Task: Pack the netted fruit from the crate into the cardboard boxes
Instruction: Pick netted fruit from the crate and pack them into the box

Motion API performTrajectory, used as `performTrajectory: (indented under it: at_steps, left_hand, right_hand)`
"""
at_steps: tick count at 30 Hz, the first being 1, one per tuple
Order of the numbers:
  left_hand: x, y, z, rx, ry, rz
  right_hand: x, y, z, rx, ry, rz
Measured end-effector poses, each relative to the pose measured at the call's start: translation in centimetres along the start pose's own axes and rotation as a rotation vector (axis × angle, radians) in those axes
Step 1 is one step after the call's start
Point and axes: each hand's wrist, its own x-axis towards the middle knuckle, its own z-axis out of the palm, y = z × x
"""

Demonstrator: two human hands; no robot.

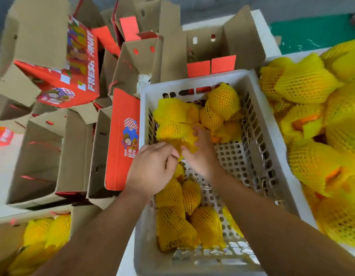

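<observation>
Both forearms come in from bottom of frame, hands meeting over the white perforated crate (192, 261). L hand (152, 168) has fingers curled, pinching the loose tail of a yellow foam net; R hand (202, 150) grips the same netted fruit (176, 132) from the other side, thumb and fingers wrapped on the net, so both hands are clenched on one piece, just above crate floor. Below the grip, toward the person, approx 5 more netted fruit (172, 222) lie along the crate's left side and near end. Beyond the grip, a second cluster of netted fruit (222, 104) sits piled at the crate's far end. Right of the grip, bare perforated floor shows, then crate wall. Further right, touching the crate, a second white bin (304, 204) heaped w/ netted fruit (316, 168), some w/ orange skin showing thru net gaps. Left of the grip, just beside the crate, an open cardboard box w/ red printed flap (122, 140), inside not visible. Left of that, another open cardboard box (43, 162), brown inside. Near-left corner: a box (5, 232) already holding netted fruit (47, 232). Far left and beyond the grip: more red/brown boxes jumbled, one reading "FRESH FRUIT" (77, 70), others upright w/ flaps open (212, 48).
</observation>
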Motion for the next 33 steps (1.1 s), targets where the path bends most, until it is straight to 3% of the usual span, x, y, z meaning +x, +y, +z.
performTrajectory:
  at_steps: [3,6,9,12,15,20,23,26,29,33]
  left_hand:
    - [0.0,0.0,0.2,0.007,0.038,-0.019]
    - [0.1,0.0,0.4,0.016,0.067,-0.026]
    - [0.2,-0.2,0.6,0.047,0.085,-0.035]
    - [0.2,-0.4,0.9,0.074,0.098,-0.053]
    - [0.3,-0.4,0.9,0.096,0.119,-0.080]
    - [0.2,-0.2,0.9,0.125,0.162,-0.102]
    - [0.2,-0.1,0.7,0.102,0.136,-0.107]
    - [0.3,-0.1,0.6,0.140,0.056,-0.119]
    - [0.3,-0.6,0.6,0.194,0.005,-0.072]
    - [0.2,-1.2,1.1,0.167,0.074,-0.064]
  right_hand:
    - [0.4,-2.1,2.9,0.048,-0.109,0.068]
    - [1.5,-3.9,4.0,0.312,-0.020,0.287]
    - [1.6,-3.4,4.2,0.184,-0.017,0.208]
    - [2.3,-3.2,4.1,0.164,-0.009,0.254]
    - [2.7,-3.9,4.4,0.267,-0.057,0.291]
    - [2.0,-6.0,3.5,0.335,0.000,0.357]
    - [2.6,-6.4,-1.5,0.379,-0.257,0.501]
    - [1.7,-5.8,-4.8,0.635,-0.563,0.610]
    - [0.0,-5.8,-4.3,0.629,-0.573,0.571]
    - [0.1,-5.9,-3.0,0.618,-0.533,0.508]
